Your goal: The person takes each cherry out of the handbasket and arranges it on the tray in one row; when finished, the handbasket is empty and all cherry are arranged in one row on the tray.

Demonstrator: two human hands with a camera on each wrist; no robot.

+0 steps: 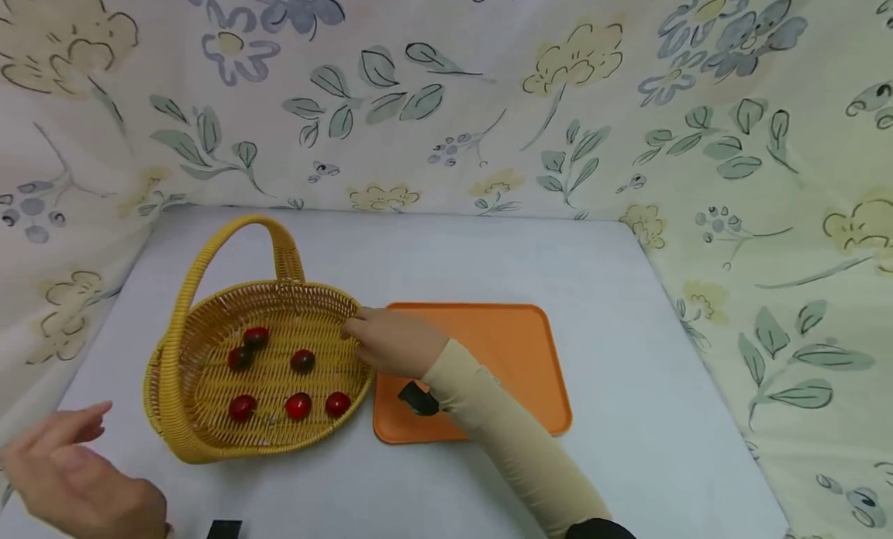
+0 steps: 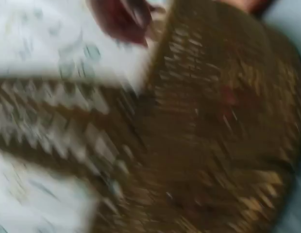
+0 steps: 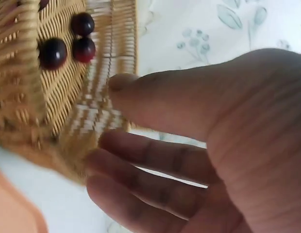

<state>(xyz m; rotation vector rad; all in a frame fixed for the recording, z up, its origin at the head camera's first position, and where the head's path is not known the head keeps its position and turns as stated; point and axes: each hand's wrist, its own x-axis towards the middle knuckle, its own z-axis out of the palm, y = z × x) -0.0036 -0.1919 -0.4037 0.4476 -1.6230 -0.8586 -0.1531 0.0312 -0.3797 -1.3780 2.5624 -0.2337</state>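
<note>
While my right hand (image 1: 394,341) rests loose, open fingers (image 3: 141,150) empty on the basket (image 1: 209,438) rim beside the tray (image 1: 530,345), a careless push could tip it and roll its cherries (image 1: 302,361) out.

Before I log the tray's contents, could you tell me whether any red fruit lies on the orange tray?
No, the six red fruits all lie in the wicker basket; the orange tray holds none.
</note>
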